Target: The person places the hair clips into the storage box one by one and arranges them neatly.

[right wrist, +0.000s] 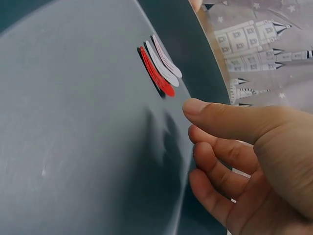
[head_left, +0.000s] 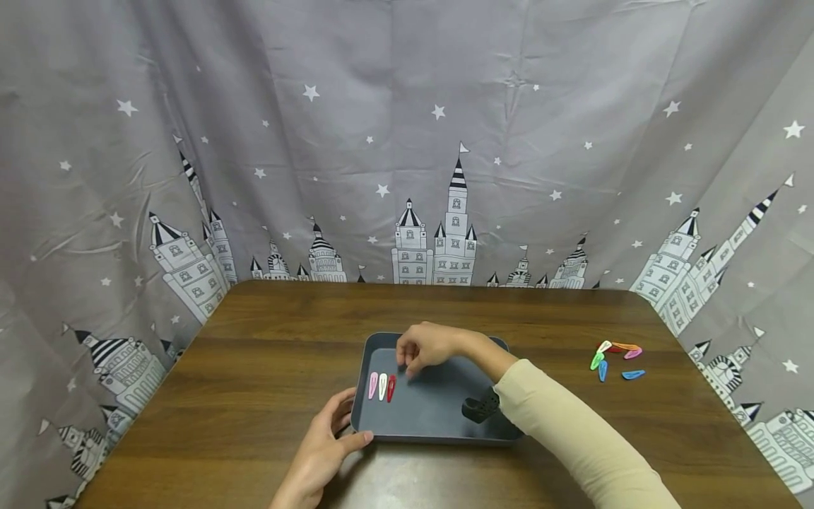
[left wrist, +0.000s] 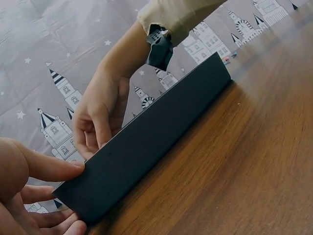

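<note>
A grey rectangular tray (head_left: 439,413) lies on the table. Near its left wall, a pink snap hair clip (head_left: 373,385), a white hair clip (head_left: 382,387) and a red hair clip (head_left: 391,389) lie side by side. My left hand (head_left: 321,445) grips the tray's near-left corner, thumb (left wrist: 58,168) on the rim and fingers around the outside. Over the tray's far-left part hovers my right hand (head_left: 431,348), just beyond the red clip. Its fingers are loosely bent, the thumb (right wrist: 220,115) stands apart from them, and nothing is held.
On the table's right side lies a loose group of hair clips, among them a green clip (head_left: 596,361), an orange clip (head_left: 626,346) and a blue clip (head_left: 633,375). A grey curtain (head_left: 356,170) with printed castles hangs behind the wooden table (head_left: 267,367).
</note>
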Action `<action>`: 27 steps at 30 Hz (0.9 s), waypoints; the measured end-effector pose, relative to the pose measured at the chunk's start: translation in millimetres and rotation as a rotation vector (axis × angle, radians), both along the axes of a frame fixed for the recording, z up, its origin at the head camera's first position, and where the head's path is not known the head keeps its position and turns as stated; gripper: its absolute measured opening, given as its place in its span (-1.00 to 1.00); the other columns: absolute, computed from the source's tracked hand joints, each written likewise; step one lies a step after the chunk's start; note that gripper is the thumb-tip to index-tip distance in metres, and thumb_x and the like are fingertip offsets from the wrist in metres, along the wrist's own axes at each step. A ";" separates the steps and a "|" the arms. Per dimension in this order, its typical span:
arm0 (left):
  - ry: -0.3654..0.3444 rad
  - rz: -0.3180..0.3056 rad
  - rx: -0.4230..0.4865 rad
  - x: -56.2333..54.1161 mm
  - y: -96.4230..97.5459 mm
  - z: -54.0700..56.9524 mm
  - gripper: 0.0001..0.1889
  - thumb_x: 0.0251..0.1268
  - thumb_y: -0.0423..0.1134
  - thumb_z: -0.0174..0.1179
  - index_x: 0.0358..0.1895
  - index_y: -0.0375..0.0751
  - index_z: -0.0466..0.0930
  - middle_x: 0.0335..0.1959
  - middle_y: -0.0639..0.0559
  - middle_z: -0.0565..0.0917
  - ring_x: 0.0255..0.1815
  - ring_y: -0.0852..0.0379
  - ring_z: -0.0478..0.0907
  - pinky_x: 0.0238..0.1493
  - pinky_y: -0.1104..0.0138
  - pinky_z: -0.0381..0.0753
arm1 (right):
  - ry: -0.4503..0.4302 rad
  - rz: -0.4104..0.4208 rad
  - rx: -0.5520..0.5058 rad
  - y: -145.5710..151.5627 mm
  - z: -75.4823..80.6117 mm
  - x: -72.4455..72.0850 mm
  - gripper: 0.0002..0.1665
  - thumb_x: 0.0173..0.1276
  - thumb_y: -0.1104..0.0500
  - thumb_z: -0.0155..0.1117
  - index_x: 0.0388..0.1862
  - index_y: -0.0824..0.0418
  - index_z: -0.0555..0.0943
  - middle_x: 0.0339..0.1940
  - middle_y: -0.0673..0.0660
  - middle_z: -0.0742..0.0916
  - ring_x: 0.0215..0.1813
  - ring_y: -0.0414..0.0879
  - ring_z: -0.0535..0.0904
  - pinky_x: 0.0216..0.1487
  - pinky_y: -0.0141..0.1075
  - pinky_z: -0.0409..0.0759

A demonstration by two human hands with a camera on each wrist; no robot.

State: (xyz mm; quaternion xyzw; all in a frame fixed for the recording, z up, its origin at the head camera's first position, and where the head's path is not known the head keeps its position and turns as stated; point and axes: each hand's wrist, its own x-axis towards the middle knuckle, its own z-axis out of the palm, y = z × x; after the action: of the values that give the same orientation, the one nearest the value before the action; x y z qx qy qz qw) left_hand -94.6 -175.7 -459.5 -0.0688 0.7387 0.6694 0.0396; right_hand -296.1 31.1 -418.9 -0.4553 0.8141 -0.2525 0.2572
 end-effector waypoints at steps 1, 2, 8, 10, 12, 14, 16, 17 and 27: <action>0.002 0.000 -0.002 0.0 0.1 0.1 -0.22 0.15 -0.54 0.40 0.48 -0.34 0.32 0.36 -0.39 0.48 0.38 -0.34 0.39 0.14 0.07 0.54 | 0.005 0.000 -0.003 2.5 1.2 -0.3 -0.84 0.27 0.35 0.52 -0.21 0.29 0.71 -0.44 -0.09 0.69 -0.38 -0.28 0.57 -0.32 -0.40 0.52; 0.003 0.000 -0.005 -0.1 0.2 0.3 -0.22 0.15 -0.53 0.40 0.48 -0.34 0.32 0.36 -0.39 0.47 0.38 -0.35 0.39 0.15 0.06 0.53 | 0.008 -0.002 -0.007 5.0 2.6 -0.5 -0.84 0.27 0.35 0.52 -0.21 0.29 0.71 -0.44 -0.09 0.69 -0.38 -0.28 0.57 -0.32 -0.40 0.53; -0.003 0.003 -0.018 -0.9 1.0 1.1 -0.22 0.15 -0.53 0.40 0.49 -0.33 0.32 0.38 -0.40 0.46 0.39 -0.36 0.37 0.21 0.01 0.49 | 0.011 -0.004 -0.024 23.4 8.7 -3.4 -0.83 0.27 0.34 0.53 -0.19 0.30 0.71 -0.42 -0.10 0.68 -0.36 -0.28 0.56 -0.31 -0.39 0.53; -0.002 0.005 -0.015 -1.1 1.5 1.2 -0.22 0.15 -0.53 0.40 0.48 -0.32 0.33 0.38 -0.39 0.46 0.39 -0.35 0.38 0.21 0.01 0.49 | 0.009 -0.015 -0.022 30.8 11.2 -4.0 -0.83 0.27 0.34 0.52 -0.18 0.30 0.71 -0.42 -0.09 0.68 -0.35 -0.27 0.56 -0.31 -0.39 0.53; -0.001 0.004 -0.014 -1.1 1.9 1.2 -0.22 0.15 -0.53 0.40 0.48 -0.32 0.33 0.38 -0.39 0.46 0.39 -0.34 0.38 0.20 0.02 0.50 | 0.004 -0.035 -0.019 38.4 13.5 -4.3 -0.83 0.28 0.34 0.52 -0.17 0.30 0.71 -0.41 -0.09 0.68 -0.34 -0.26 0.56 -0.31 -0.37 0.53; 0.000 0.006 -0.011 -1.1 2.0 1.2 -0.22 0.14 -0.54 0.40 0.48 -0.31 0.33 0.37 -0.38 0.47 0.39 -0.34 0.39 0.19 0.04 0.50 | 0.003 -0.052 -0.015 45.1 15.8 -4.8 -0.82 0.29 0.33 0.51 -0.16 0.30 0.71 -0.41 -0.08 0.68 -0.34 -0.25 0.56 -0.30 -0.37 0.53; 0.000 0.005 -0.010 -1.2 1.8 0.9 -0.22 0.14 -0.54 0.40 0.49 -0.31 0.33 0.37 -0.38 0.47 0.39 -0.34 0.38 0.18 0.05 0.51 | 0.007 -0.061 -0.011 51.6 17.6 -5.8 -0.82 0.30 0.33 0.50 -0.15 0.30 0.71 -0.40 -0.07 0.68 -0.33 -0.24 0.56 -0.30 -0.36 0.53; -0.002 0.005 -0.010 -1.4 1.7 0.8 -0.21 0.15 -0.54 0.40 0.49 -0.31 0.32 0.38 -0.38 0.47 0.40 -0.34 0.38 0.18 0.05 0.50 | 0.006 -0.066 -0.009 54.4 18.4 -6.0 -0.82 0.31 0.33 0.50 -0.14 0.31 0.71 -0.39 -0.07 0.68 -0.32 -0.23 0.56 -0.29 -0.36 0.53; -0.012 0.008 -0.038 -2.5 -0.2 -1.2 -0.22 0.17 -0.54 0.40 0.49 -0.32 0.32 0.39 -0.40 0.46 0.40 -0.37 0.37 0.23 -0.04 0.48 | 0.022 -0.085 -0.018 76.7 23.5 -7.9 -0.82 0.31 0.34 0.49 -0.14 0.34 0.69 -0.39 -0.07 0.68 -0.33 -0.25 0.56 -0.28 -0.37 0.53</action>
State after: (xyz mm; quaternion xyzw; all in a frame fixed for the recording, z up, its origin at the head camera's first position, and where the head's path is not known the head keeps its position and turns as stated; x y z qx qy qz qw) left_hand -97.1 -175.9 -460.7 -0.0763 0.7507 0.6550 0.0399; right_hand -304.0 107.7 -395.5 -0.4252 0.8332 -0.2655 0.2334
